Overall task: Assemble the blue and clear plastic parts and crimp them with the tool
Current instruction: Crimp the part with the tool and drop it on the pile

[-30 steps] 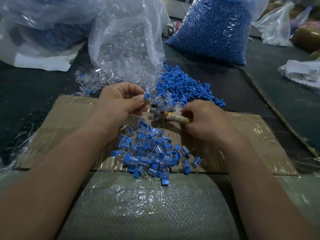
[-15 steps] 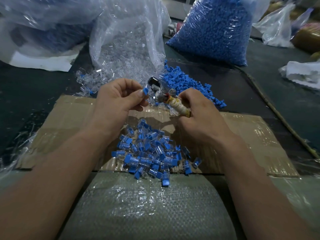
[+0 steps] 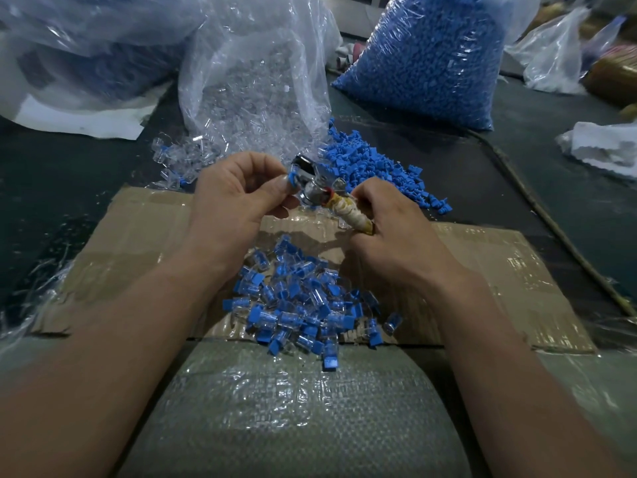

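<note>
While left hand (image 3: 238,198) pinches blue part (image 3: 293,175) | right hand (image 3: 396,232) grips tool (image 3: 327,201) | pile (image 3: 303,305) beneath | clear bag (image 3: 255,81) behind

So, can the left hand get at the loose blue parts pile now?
Probably not directly: the left hand pinches a blue part, and the crimping tool, gripped by the right hand, sits between it and the pile of loose blue parts.

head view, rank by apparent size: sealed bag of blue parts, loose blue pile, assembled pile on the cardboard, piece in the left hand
1. sealed bag of blue parts
2. assembled pile, but nearer the camera, so unsure against the next
3. loose blue pile
4. piece in the left hand
</note>
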`<state>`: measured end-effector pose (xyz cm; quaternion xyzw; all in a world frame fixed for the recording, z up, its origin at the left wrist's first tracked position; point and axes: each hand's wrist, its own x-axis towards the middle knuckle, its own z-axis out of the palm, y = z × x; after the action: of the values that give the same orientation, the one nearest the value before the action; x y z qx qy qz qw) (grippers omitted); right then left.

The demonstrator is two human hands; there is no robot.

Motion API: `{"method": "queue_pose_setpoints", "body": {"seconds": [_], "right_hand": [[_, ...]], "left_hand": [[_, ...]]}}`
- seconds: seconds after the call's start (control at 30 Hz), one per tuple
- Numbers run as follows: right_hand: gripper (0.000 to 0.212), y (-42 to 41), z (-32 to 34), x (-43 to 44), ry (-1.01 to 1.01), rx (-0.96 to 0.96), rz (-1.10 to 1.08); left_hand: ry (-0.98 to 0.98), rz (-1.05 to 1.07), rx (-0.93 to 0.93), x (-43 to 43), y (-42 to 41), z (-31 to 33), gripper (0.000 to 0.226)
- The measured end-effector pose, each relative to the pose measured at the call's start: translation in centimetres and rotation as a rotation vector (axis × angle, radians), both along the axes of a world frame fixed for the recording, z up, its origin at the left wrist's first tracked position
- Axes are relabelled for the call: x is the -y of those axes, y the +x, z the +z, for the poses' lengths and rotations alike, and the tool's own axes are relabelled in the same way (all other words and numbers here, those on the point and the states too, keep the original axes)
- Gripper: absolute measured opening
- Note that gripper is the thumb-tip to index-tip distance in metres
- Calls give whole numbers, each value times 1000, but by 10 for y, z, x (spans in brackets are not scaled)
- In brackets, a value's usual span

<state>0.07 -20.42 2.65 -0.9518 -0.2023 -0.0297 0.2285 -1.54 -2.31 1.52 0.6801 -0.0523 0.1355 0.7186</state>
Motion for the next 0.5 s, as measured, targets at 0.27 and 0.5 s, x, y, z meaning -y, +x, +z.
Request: {"method": "queue_pose_setpoints", "body": {"seconds": [0.27,0.5], "right_hand": [[17,-3,2,-5,-33,11,-1],[13,-4,4,-7,-13,3,-20]], "left_hand": [[80,73,53,3,-2,-2,30],[120,97,54,6,-5,1,30]]}}
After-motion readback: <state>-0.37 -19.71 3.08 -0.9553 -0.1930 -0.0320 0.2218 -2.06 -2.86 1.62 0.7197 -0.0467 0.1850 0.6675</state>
